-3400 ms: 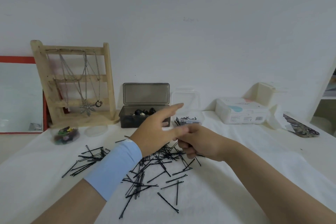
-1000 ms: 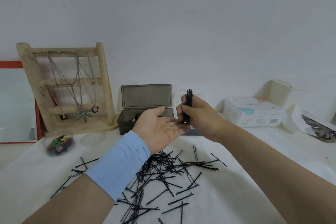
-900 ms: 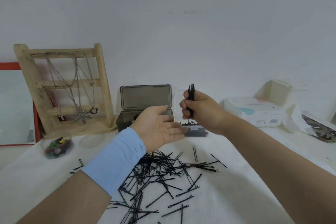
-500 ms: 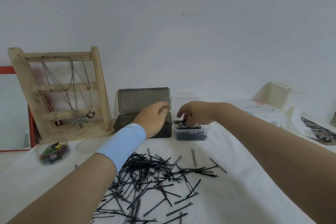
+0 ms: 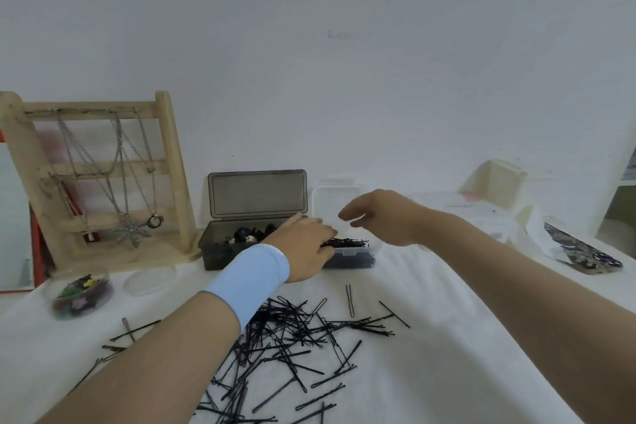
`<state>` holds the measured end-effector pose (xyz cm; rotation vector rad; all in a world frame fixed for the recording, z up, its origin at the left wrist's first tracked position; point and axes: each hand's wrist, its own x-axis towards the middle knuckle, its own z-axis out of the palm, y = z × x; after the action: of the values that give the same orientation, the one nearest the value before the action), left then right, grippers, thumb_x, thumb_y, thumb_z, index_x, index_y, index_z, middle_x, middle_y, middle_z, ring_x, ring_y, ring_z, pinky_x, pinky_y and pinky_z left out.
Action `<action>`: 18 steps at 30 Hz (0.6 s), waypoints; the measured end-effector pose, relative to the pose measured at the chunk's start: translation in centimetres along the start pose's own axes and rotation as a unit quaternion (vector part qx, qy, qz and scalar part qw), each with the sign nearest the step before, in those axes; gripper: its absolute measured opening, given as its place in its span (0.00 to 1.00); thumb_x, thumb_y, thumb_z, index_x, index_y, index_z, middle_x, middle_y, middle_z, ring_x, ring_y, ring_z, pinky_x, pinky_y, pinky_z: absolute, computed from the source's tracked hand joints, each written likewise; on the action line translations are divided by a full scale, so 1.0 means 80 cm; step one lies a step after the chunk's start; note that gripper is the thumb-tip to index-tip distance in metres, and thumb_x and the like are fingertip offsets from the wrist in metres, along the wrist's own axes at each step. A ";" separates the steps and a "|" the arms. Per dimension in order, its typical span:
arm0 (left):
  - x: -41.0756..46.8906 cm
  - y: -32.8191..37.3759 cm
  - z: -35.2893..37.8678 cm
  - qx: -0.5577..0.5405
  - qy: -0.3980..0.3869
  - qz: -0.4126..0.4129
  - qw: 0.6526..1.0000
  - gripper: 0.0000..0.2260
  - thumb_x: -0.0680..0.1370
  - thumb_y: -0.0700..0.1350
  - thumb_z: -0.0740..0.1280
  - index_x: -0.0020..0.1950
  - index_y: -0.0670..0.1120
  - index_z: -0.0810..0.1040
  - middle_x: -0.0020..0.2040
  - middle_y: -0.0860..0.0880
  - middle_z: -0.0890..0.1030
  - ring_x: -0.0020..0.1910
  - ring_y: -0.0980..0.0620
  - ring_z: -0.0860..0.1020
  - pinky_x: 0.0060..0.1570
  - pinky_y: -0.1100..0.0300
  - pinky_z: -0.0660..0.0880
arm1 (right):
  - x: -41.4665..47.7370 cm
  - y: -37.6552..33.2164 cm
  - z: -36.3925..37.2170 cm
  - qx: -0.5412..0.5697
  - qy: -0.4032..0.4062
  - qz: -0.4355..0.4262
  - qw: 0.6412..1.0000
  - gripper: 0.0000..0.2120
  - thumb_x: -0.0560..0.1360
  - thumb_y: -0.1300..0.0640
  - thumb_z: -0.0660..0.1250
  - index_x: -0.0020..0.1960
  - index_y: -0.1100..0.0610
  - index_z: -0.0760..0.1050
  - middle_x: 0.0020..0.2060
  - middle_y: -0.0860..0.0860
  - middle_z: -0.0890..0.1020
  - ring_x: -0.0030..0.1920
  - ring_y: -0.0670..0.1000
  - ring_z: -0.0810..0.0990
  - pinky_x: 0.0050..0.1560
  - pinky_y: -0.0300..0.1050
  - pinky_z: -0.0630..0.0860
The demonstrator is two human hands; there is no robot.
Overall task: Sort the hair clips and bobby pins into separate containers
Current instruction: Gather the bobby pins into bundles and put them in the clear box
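A small clear container point(image 5: 359, 257) at the back centre holds black bobby pins. My left hand point(image 5: 304, 246), with a light blue cuff on the wrist, lies over its left side, fingers straight and touching the pins inside. Just above and right of the container hovers my right hand point(image 5: 382, 217), fingers loosely bent and holding nothing. To the left stands a dark grey box point(image 5: 220, 249) with its lid up and dark hair clips inside. Several loose bobby pins point(image 5: 296, 337) are heaped on the white cloth in front.
A wooden jewellery stand point(image 5: 168, 165) with chains stands at the back left. In front of it sit a round clear tub point(image 5: 81, 294) of coloured clips and its lid point(image 5: 149, 280). A white wipes pack point(image 5: 461, 210) and a patterned flat item point(image 5: 585, 251) lie at the right.
My right hand lowered its upright bundle of bobby pins to the clear container, let go, and lifted away empty. My left hand moved forward onto the container's pins.
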<state>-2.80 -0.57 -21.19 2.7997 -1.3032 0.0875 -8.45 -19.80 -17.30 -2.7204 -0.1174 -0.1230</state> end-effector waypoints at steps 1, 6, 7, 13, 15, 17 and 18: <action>-0.004 0.000 -0.003 -0.030 0.039 0.002 0.999 0.19 0.84 0.49 0.55 0.75 0.50 0.68 0.74 0.51 0.69 0.76 0.50 0.62 0.76 0.51 0.55 | -0.008 -0.003 -0.005 0.028 0.021 0.007 0.999 0.24 0.77 0.70 0.53 0.59 0.48 0.79 0.58 0.41 0.82 0.51 0.40 0.84 0.52 0.37 0.78; -0.050 0.007 -0.013 -0.109 0.135 0.006 0.985 0.09 0.81 0.46 0.62 0.58 0.54 0.78 0.53 0.59 0.77 0.53 0.59 0.74 0.58 0.57 0.73 | -0.057 -0.033 -0.018 -0.094 -0.074 0.036 0.992 0.08 0.76 0.50 0.66 0.51 0.49 0.83 0.48 0.44 0.83 0.46 0.46 0.82 0.48 0.37 0.77; -0.059 0.011 -0.013 -0.121 0.109 0.004 0.987 0.08 0.80 0.47 0.63 0.58 0.54 0.78 0.53 0.59 0.77 0.52 0.59 0.75 0.57 0.57 0.74 | -0.066 -0.040 -0.016 -0.136 -0.137 0.061 0.979 0.14 0.73 0.43 0.69 0.53 0.50 0.82 0.49 0.47 0.84 0.49 0.49 0.82 0.53 0.42 0.79; -0.084 0.034 0.013 -0.072 -0.083 0.022 0.994 0.25 0.80 0.58 0.62 0.76 0.54 0.67 0.75 0.56 0.65 0.75 0.55 0.61 0.74 0.51 0.62 | -0.090 -0.054 0.027 -0.193 -0.263 0.104 0.939 0.29 0.64 0.38 0.77 0.57 0.55 0.81 0.50 0.53 0.86 0.51 0.53 0.84 0.49 0.46 0.80; -0.092 0.033 0.016 -0.092 -0.076 0.021 0.993 0.23 0.79 0.57 0.64 0.73 0.54 0.71 0.71 0.56 0.69 0.71 0.55 0.65 0.72 0.53 0.65 | -0.087 -0.059 0.038 -0.171 -0.240 0.061 0.954 0.19 0.68 0.46 0.77 0.56 0.52 0.80 0.48 0.48 0.85 0.50 0.51 0.83 0.46 0.43 0.78; -0.101 0.028 0.010 -0.134 -0.061 0.013 0.989 0.21 0.78 0.59 0.64 0.70 0.55 0.74 0.64 0.56 0.73 0.65 0.54 0.71 0.68 0.54 0.69 | -0.086 -0.065 0.042 -0.131 -0.225 0.026 0.965 0.12 0.72 0.55 0.74 0.55 0.47 0.80 0.43 0.42 0.82 0.45 0.46 0.80 0.39 0.37 0.73; -0.107 0.027 0.005 -0.149 -0.064 0.009 0.987 0.23 0.77 0.62 0.65 0.70 0.56 0.74 0.63 0.56 0.74 0.63 0.54 0.72 0.66 0.53 0.70 | -0.086 -0.069 0.042 -0.103 -0.216 0.021 0.971 0.11 0.73 0.57 0.73 0.54 0.46 0.79 0.42 0.40 0.81 0.43 0.43 0.78 0.38 0.35 0.72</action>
<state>-9.93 4.57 -22.20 2.5743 -1.2474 -0.2695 -15.59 -13.87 -18.85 -2.9103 -0.1797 0.5004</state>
